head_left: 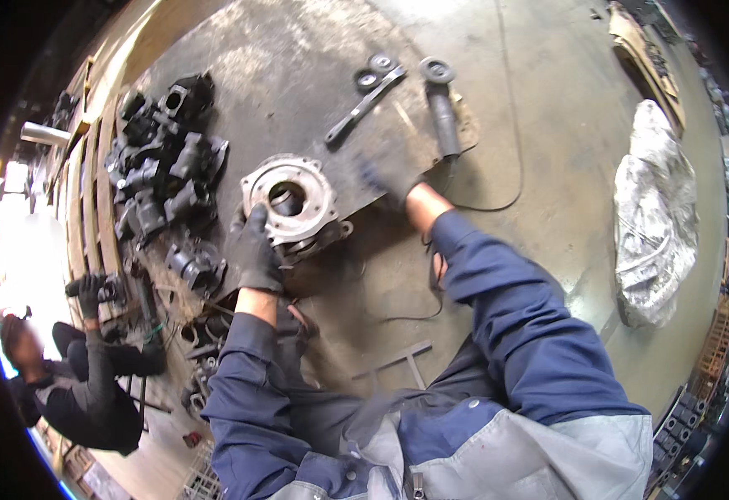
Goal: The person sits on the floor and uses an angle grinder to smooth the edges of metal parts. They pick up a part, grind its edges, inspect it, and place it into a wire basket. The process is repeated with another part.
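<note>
A round metal flanged housing [291, 198] with a wide central bore lies on the dark worktop [239, 100] in front of me. My left hand [254, 252], in a dark work glove, grips its near left rim, thumb on the flange. My right hand [388, 177], also gloved, is apart from the housing on its right, over the worktop's edge. Motion smears its fingers, so I cannot make out whether they hold anything. Beyond it lie an angle grinder [443, 117] with its disc upward and a long-handled, wrench-like tool [363, 108].
Dark cast metal parts [164, 158] are heaped at the worktop's left, beside wooden pallets [89, 192]. Two round black discs [374, 72] lie near the wrench-like tool. A cord [498, 207] trails on the floor. A wrapped bundle [654, 217] stands right; a person [81, 375] sits left.
</note>
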Available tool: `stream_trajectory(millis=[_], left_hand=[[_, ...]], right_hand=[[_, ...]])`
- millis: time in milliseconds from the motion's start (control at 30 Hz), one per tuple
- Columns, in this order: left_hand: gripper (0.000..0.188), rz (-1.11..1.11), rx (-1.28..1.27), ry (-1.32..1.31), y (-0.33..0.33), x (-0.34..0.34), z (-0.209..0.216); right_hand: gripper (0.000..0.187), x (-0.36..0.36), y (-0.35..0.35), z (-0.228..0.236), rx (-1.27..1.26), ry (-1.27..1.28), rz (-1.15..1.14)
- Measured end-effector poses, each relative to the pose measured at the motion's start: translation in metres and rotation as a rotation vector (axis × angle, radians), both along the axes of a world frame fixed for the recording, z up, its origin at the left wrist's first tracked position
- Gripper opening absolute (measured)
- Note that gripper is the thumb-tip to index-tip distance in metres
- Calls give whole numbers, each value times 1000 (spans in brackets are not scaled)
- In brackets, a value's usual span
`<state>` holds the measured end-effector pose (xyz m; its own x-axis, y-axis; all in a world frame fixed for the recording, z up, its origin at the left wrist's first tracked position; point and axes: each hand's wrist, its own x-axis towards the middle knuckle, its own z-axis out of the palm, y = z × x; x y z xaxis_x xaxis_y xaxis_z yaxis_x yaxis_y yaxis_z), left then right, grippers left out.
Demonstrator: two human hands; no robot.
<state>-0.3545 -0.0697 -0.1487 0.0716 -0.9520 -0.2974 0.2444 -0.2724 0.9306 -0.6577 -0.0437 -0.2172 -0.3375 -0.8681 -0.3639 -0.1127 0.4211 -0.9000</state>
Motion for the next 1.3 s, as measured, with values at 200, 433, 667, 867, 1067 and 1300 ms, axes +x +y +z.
stream_trajectory(millis=[200,433,667,867,1067,1300], left_hand=[[29,-53,-84,-395,-2,-4,10],[34,-150,-131,-804,0,-7,28],[57,-239,-203,-911,0,-4,25],[74,-77,-556,-1119,17,-16,67],[60,-691,42,244,65,-62,136],[78,-1039,274,1232,81,-62,149]], right_hand=[[113,-146,-22,-38,461,884,-304],[118,-172,-51,-68,658,983,-91],[77,-189,-22,-28,55,683,21],[56,-124,50,74,-206,-579,129],[76,-28,104,191,-60,-1148,248],[77,63,130,230,-62,-1063,508]])
